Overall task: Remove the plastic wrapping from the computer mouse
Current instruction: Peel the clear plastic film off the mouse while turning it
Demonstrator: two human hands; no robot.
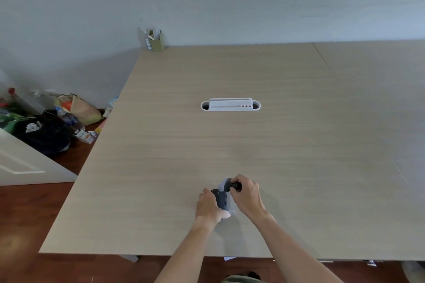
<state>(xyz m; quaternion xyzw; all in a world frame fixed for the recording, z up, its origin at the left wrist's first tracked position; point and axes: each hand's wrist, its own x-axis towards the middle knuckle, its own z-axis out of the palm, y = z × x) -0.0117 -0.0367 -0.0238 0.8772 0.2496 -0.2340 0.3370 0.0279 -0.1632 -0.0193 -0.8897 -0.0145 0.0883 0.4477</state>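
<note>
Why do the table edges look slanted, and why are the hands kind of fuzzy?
In the head view, the wide lens splays the table edges outward; the left hand, right hand and the mouse look soft and blurry, so the plastic wrapping shows only faintly.

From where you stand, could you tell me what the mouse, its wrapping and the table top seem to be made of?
The mouse looks like dark matte plastic, with no glare. The wrapping seems thin pale plastic film, bunched at the far end. The table shows a light wood grain, probably laminate given its even, flat sheen.
</note>
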